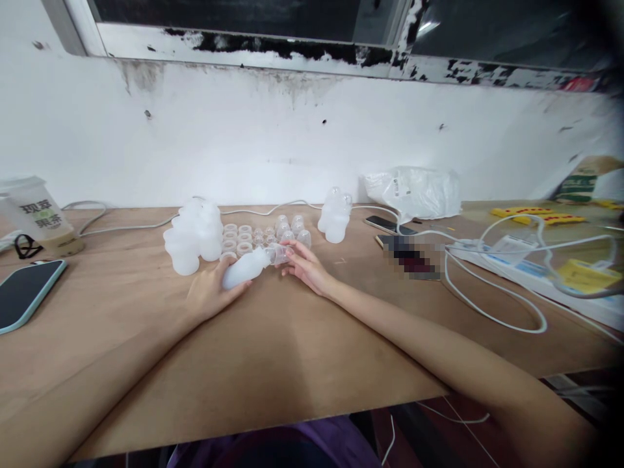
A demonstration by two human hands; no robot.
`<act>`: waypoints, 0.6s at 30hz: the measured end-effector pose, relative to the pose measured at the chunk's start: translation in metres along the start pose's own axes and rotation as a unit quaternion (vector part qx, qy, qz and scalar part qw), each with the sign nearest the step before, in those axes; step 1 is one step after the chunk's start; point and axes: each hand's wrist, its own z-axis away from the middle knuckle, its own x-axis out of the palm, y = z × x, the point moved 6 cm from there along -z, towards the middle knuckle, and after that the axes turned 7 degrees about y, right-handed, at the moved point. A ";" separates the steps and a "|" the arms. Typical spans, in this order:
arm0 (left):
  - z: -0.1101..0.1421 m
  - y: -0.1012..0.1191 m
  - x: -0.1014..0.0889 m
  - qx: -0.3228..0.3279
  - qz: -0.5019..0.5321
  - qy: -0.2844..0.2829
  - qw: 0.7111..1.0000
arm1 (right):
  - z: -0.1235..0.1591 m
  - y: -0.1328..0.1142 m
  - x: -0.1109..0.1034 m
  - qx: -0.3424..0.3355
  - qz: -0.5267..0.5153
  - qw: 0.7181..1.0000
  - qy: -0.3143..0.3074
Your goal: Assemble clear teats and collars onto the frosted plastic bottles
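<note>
My left hand [210,286] is wrapped round a translucent white baby bottle [244,269], which tilts with its top toward the right. My right hand [308,268] grips a clear dome cap [277,254] at the bottle's top end; whether the cap is fully seated I cannot tell. Just behind my hands lie rows of pale screw rings [237,233], small clear teats [264,234] and more clear dome caps [296,225]. A cluster of white bottles without caps [194,233] stands to the left. Capped bottles [334,221] stand at the back right.
Phones [29,292] and a drink cup [46,218] are on the left. A second phone [387,225], a partly blurred flat object [409,257], a power strip [550,270] with looping white cables and a plastic bag [414,192] occupy the right. The wall [234,143] rises behind.
</note>
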 end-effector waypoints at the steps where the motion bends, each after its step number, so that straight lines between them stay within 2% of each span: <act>1: 0.000 0.000 0.000 0.001 -0.003 0.001 1.000 | 0.000 -0.001 0.001 -0.005 0.007 1.000 0.000; 12: 0.002 0.004 -0.004 0.013 -0.019 0.004 1.000 | -0.001 -0.004 -0.004 -0.050 0.035 0.998 0.032; 18: 0.003 0.006 -0.001 0.018 -0.043 -0.001 0.999 | 0.001 -0.006 0.000 -0.072 0.085 0.994 0.015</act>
